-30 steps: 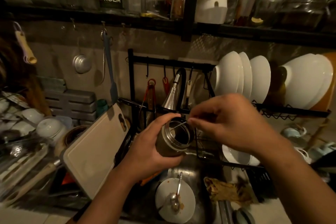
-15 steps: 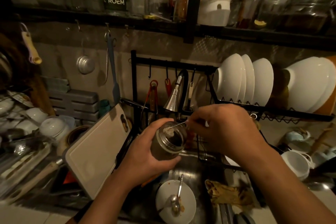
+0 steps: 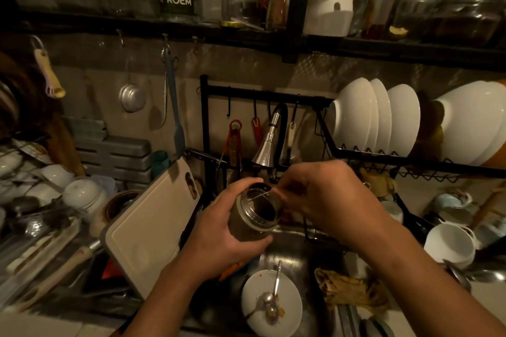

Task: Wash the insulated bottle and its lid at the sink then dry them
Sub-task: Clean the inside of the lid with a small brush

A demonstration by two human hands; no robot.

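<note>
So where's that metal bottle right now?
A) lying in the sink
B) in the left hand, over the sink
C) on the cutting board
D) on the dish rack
B: the left hand grips the bottle above the sink, while the right hand pinches a thin strand at its open mouth.

The bare left forearm lies from the 7 o'clock edge up toward 1 o'clock, wrist straight. The left hand (image 3: 219, 230) grips the insulated bottle (image 3: 246, 227) from its 9 o'clock side, fingers curled over the far wall at 12 o'clock and thumb along the near wall at 6 o'clock. The bare right forearm slants from the 4 o'clock corner toward 10 o'clock. The right hand (image 3: 323, 194) shows its back to the camera, with curled fingertips at its 9 o'clock end pinching a thin metal stem (image 3: 260, 195).
</note>
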